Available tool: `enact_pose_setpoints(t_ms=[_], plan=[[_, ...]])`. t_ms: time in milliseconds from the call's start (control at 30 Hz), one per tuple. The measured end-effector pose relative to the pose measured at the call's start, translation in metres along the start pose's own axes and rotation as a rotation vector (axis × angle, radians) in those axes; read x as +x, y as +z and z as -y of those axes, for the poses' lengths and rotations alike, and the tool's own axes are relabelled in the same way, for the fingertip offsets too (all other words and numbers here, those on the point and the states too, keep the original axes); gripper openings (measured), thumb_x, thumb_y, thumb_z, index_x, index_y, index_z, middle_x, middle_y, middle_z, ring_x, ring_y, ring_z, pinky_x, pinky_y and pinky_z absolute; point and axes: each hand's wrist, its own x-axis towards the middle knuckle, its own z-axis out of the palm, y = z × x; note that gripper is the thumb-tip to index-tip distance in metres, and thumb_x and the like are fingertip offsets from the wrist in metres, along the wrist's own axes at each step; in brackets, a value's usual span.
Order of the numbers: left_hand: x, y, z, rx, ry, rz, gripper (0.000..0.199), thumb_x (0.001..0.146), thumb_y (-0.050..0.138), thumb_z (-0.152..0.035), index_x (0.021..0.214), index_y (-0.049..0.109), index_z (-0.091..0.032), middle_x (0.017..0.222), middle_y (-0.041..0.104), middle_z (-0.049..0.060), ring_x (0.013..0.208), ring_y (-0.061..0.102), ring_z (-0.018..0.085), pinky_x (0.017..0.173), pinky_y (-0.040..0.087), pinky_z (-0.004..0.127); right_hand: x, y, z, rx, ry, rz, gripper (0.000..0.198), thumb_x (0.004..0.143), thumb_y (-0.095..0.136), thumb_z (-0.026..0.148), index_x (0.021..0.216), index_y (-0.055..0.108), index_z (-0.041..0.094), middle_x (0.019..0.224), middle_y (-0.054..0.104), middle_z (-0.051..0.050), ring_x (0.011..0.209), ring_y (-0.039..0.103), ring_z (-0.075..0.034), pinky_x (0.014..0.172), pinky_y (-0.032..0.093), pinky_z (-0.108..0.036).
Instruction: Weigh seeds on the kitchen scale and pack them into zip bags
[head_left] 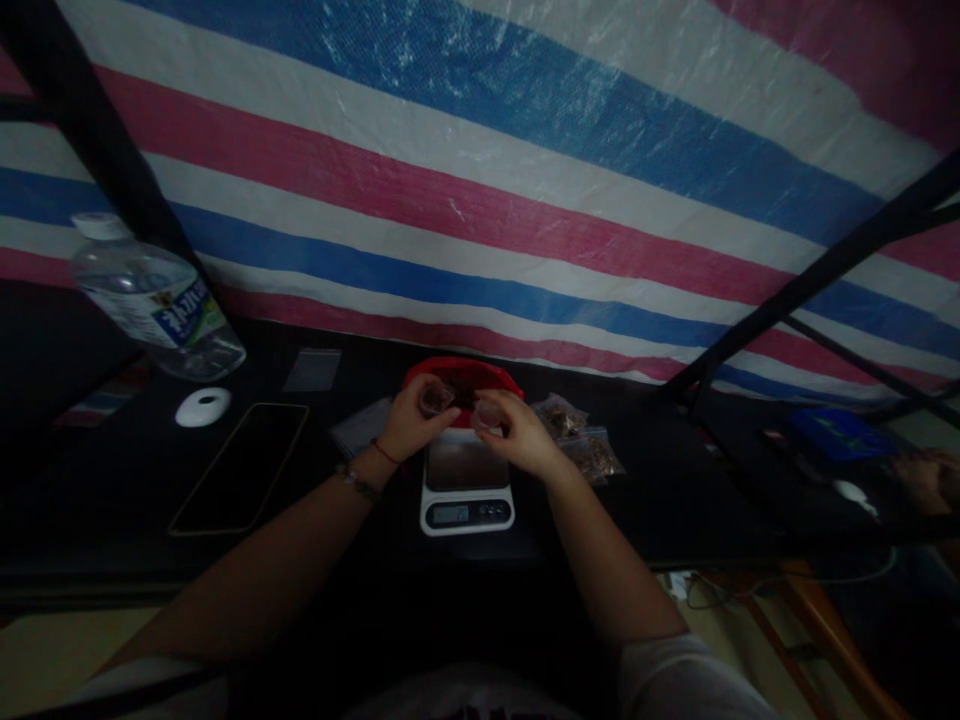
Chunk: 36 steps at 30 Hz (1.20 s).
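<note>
My left hand [411,418] is closed around a small clear plastic cup [435,398], tilted over the near side of a red bag [487,372]. Dark loose bits [463,390] lie in the bag. A second small clear cup [489,416] is pinched between the fingers of my right hand [523,436], close beside the first. Just below both hands, a white digital scale [466,512] with a bare metal plate has its display lit; the reading is too blurred to make out.
Zip bags of brownish dried bits [592,455] lie right of the scale, flat clear bags [360,430] to its left. Farther left are a phone [240,470], a white mouse [203,406] and a large water bottle [161,300]. Another person's hand [926,480] shows at far right.
</note>
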Motion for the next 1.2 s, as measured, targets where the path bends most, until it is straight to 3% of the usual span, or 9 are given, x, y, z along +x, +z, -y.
enact_pose_setpoints(t_ms=[133, 267, 367, 467, 633, 767, 933, 1067, 1200], plan=[[0.004, -0.002, 0.006, -0.082, 0.010, -0.118, 0.032, 0.071, 0.067, -0.037, 0.093, 0.051, -0.019, 0.084, 0.062, 0.002, 0.076, 0.061, 0.016, 0.071, 0.050, 0.029, -0.028, 0.018, -0.007, -0.029, 0.029, 0.146, 0.047, 0.070, 0.076, 0.022, 0.115, 0.063, 0.022, 0.115, 0.064, -0.009, 0.120, 0.050, -0.026, 0.102, 0.041, -0.045], [0.005, -0.003, 0.009, -0.064, 0.013, -0.167, 0.035, 0.070, 0.069, -0.035, 0.094, 0.049, -0.020, 0.083, 0.061, 0.000, 0.075, 0.061, 0.015, 0.070, 0.050, 0.028, -0.034, 0.017, -0.006, -0.053, -0.014, 0.128, 0.066, 0.068, 0.079, 0.035, 0.128, 0.055, 0.022, 0.121, 0.060, -0.011, 0.124, 0.044, -0.029, 0.105, 0.036, -0.050], [0.004, -0.003, 0.009, 0.010, 0.013, -0.154, 0.037, 0.069, 0.071, -0.035, 0.095, 0.049, -0.020, 0.085, 0.061, 0.000, 0.076, 0.061, 0.015, 0.070, 0.050, 0.028, -0.018, 0.003, 0.001, 0.005, -0.048, 0.029, 0.058, 0.081, 0.067, 0.036, 0.134, 0.049, 0.024, 0.123, 0.059, -0.011, 0.118, 0.050, -0.026, 0.102, 0.039, -0.047], [0.002, -0.004, 0.008, 0.124, 0.002, -0.137, 0.044, 0.066, 0.074, -0.036, 0.098, 0.049, -0.020, 0.086, 0.061, 0.000, 0.077, 0.062, 0.016, 0.070, 0.051, 0.029, 0.009, -0.003, 0.010, 0.082, -0.033, 0.038, 0.041, 0.090, 0.055, 0.031, 0.131, 0.052, 0.026, 0.103, 0.066, -0.005, 0.093, 0.061, -0.018, 0.087, 0.048, -0.037], [0.002, -0.007, 0.007, 0.184, -0.013, -0.103, 0.053, 0.060, 0.076, -0.034, 0.101, 0.047, -0.020, 0.086, 0.061, 0.000, 0.076, 0.063, 0.017, 0.069, 0.052, 0.029, 0.050, 0.010, 0.019, -0.105, -0.155, 0.180, 0.020, 0.086, 0.062, 0.025, 0.104, 0.069, 0.020, 0.095, 0.067, -0.005, 0.091, 0.060, -0.018, 0.084, 0.047, -0.033], [0.002, -0.007, 0.009, 0.206, -0.011, -0.111, 0.060, 0.059, 0.076, -0.030, 0.110, 0.047, -0.021, 0.095, 0.062, 0.002, 0.084, 0.064, 0.019, 0.076, 0.053, 0.033, 0.065, 0.009, 0.018, -0.180, -0.242, 0.231, 0.010, 0.085, 0.061, 0.018, 0.085, 0.071, 0.019, 0.082, 0.065, -0.004, 0.085, 0.059, -0.018, 0.081, 0.046, -0.032], [0.003, -0.006, 0.016, -0.047, 0.052, -0.096, 0.083, 0.065, 0.077, -0.041, 0.132, 0.034, -0.019, 0.109, 0.061, 0.010, 0.099, 0.063, 0.023, 0.087, 0.052, 0.038, 0.068, -0.009, 0.011, -0.149, -0.196, -0.001, 0.019, 0.091, 0.049, 0.018, 0.097, 0.067, 0.019, 0.096, 0.067, -0.006, 0.093, 0.059, -0.019, 0.088, 0.045, -0.035], [0.004, -0.006, 0.016, -0.162, 0.057, 0.002, 0.077, 0.076, 0.068, -0.041, 0.138, 0.029, -0.018, 0.113, 0.062, 0.014, 0.105, 0.062, 0.024, 0.090, 0.051, 0.040, 0.063, -0.013, 0.003, -0.146, -0.198, -0.006, 0.021, 0.092, 0.045, 0.017, 0.098, 0.065, 0.019, 0.097, 0.067, -0.007, 0.093, 0.060, -0.019, 0.088, 0.047, -0.035], [0.005, -0.003, 0.014, -0.060, 0.051, 0.006, 0.069, 0.077, 0.067, -0.038, 0.136, 0.037, -0.017, 0.128, 0.056, 0.016, 0.118, 0.056, 0.026, 0.100, 0.045, 0.043, 0.051, -0.001, -0.003, -0.103, -0.185, -0.066, 0.021, 0.092, 0.044, 0.017, 0.096, 0.064, 0.020, 0.098, 0.067, -0.008, 0.097, 0.059, -0.020, 0.091, 0.046, -0.038]])
